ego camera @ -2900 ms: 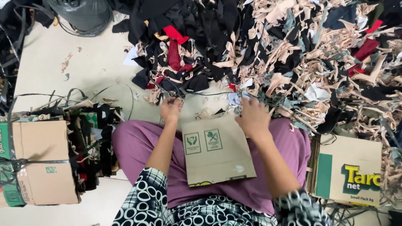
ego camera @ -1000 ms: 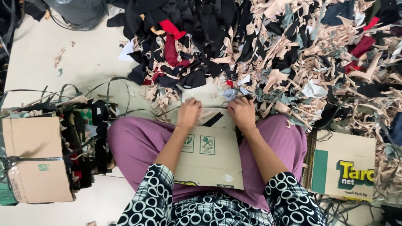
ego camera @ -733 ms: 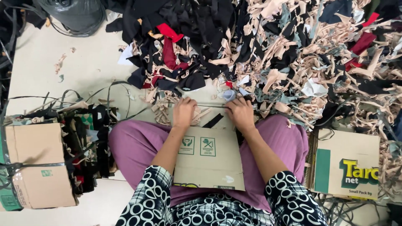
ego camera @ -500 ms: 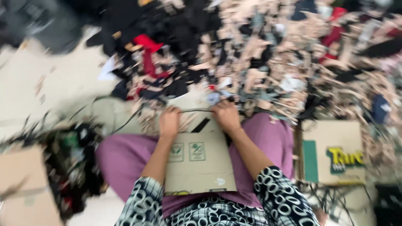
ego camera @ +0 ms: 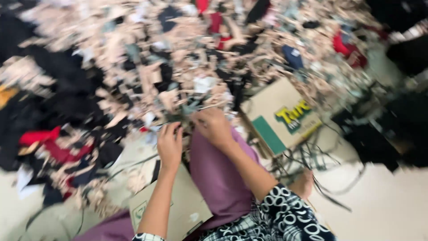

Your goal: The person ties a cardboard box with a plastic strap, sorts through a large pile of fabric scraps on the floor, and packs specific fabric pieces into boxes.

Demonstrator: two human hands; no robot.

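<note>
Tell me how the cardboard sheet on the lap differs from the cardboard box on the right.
The cardboard sheet lies flat on the lap, plain brown with small green markings; the cardboard box sits on the floor among fabric scraps, tilted, with a large green and yellow print. The left hand's forearm crosses the sheet; nothing touches the box. Both are brown cardboard.

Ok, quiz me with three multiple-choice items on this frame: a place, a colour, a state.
1. Where is the box with the green patch? A right of the hands B left of the hands C on the lap
2. What colour are the trousers? A purple B yellow C white
3. What are the hands doing? A resting flat B together at the scrap pile's edge C raised overhead

A: the box lies past the right hand.
A: purple cloth covers the legs.
B: the left hand and right hand meet at the fabric scraps.
</note>
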